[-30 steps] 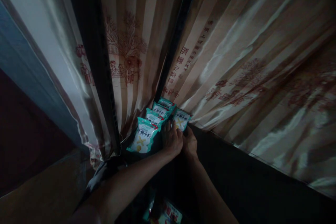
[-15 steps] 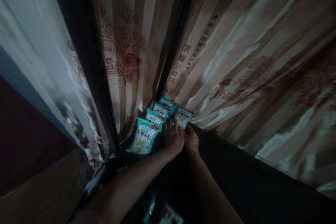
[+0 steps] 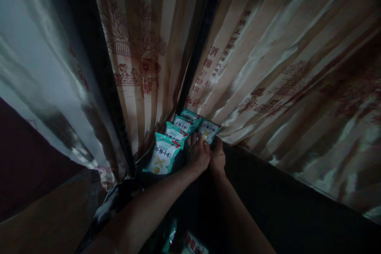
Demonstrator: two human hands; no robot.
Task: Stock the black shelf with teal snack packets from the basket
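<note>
slightly bent fingers of a left hand [image 3: 199,155] meet the lower left of a teal-and-white snack bag [image 3: 210,130], while those of a right hand [image 3: 218,157] curl at its lower right edge; whether either hand grips it cannot be told. the two hands press side by side in dim light, at a corner of a black surface [image 3: 256,186]. just left of the bag, four matching bags [image 3: 162,158] lean back in an overlapping row, the nearest one showing its yellow snack pictures in full. behind them, a black metal post [image 3: 200,43] rises between a striped curtain [image 3: 141,111] and a wider beige curtain [image 3: 268,47], both printed with red drawings. close to the wearer, a red-and-white packet [image 3: 195,245] lies partly out of view, its contents too dark to make out.
</note>
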